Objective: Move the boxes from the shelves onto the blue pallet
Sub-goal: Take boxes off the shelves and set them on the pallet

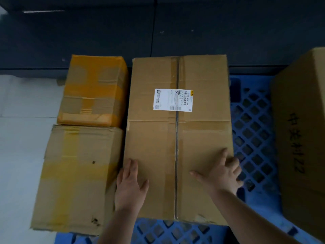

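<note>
Large box (177, 138) lies on blue pallet (253, 120); left hand (131, 185) and right hand (223, 171) press it, fingers straight.

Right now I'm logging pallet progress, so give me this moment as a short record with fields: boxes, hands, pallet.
centre box: large brown cardboard box with white shipping label, lying on blue plastic lattice pallet
left side: orange-taped cardboard box behind, yellow-taped cardboard box in front
right edge: cardboard box with black handwriting
left hand: flat on centre box's left edge
right hand: fingers spread at its right edge
</note>
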